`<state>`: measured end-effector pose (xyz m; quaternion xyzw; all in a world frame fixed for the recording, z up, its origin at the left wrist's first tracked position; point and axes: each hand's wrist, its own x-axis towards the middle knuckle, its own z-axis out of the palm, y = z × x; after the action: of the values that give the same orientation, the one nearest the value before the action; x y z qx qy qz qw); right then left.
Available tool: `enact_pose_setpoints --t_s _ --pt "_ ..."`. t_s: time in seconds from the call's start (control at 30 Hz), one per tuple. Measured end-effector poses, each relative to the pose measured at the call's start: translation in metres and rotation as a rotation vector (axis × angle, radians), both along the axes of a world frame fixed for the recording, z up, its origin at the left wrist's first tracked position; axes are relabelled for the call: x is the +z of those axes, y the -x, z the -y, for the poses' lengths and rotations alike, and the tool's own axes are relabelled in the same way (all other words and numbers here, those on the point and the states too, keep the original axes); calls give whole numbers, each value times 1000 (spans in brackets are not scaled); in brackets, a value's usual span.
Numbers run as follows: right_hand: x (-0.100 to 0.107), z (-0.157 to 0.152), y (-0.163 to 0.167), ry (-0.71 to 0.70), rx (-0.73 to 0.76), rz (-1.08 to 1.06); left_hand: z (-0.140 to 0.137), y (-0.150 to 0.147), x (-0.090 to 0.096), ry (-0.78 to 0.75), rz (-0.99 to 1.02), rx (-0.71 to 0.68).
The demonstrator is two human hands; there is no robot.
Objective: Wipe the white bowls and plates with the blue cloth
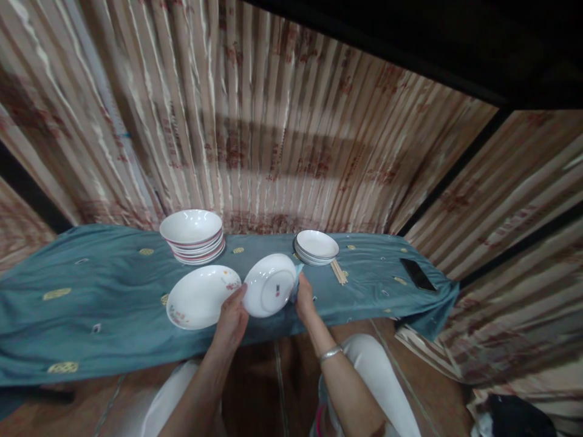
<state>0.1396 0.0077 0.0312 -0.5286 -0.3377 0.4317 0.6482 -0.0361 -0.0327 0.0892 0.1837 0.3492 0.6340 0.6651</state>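
A white plate (268, 286) is held up and tilted, its underside with a foot ring and a small printed mark facing me. My left hand (233, 312) grips its left rim, fingers closed on it. At the right rim, my right hand (304, 296) is closed on a light blue cloth (298, 280) that touches the plate. Beside my left hand lies a large oval dish (200, 297) with orange floral decoration. Behind it rises a stack of white bowls and plates (192, 233). A shorter stack of small white plates (316, 246) stands beyond my right hand.
Wooden chopsticks (338, 272) lie by the small stack. A black phone (418, 274) rests near the right end of the table with its teal cloth (118, 303). A pleated patterned curtain (273, 139) hangs behind, with dark frame poles (455, 197) at the sides.
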Motion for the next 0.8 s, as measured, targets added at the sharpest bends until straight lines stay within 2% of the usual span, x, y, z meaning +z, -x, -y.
enact_pose_setpoints --t_s 0.07,0.17,0.33,0.47,0.6,0.8 --pt "2 1 -10 58 -119 16 3 -7 0 23 32 -72" --pt "9 -1 -28 77 -143 86 7 -21 -2 97 68 -187" --pt "10 2 -51 124 -151 471 6 -42 -6 231 114 -256" --pt "-1 11 -50 145 -144 657 2 -51 -12 302 133 -235" --pt "-16 22 -38 78 -142 852 -4 -55 -17 350 171 -177" --pt "-28 47 -22 -8 -133 1014 -10 -56 -24 414 214 -111"
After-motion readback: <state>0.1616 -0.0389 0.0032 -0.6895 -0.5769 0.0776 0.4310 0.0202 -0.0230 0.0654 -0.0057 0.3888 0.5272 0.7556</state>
